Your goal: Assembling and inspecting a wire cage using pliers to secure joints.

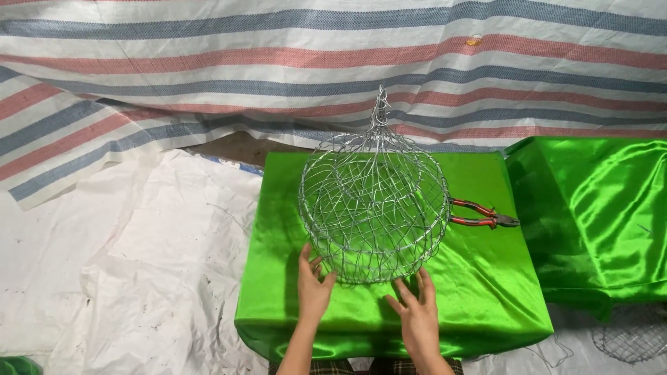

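Here, the left hand (pixel 314 286) is laid with fingers spread against the near-left base of the round wire cage (pixel 374 205), touching but not clasping it; the right hand (pixel 419 314) is held open just beside the near-right base, and contact there cannot be told. The cage is stood upright at the middle of the desk (pixel 479 292), which is draped in green satin. Red-handled pliers (pixel 481 214) are lain just right of it. Judged from this, the cage could be rolled or slid on the slick cloth, or fingers caught on loose wire ends.
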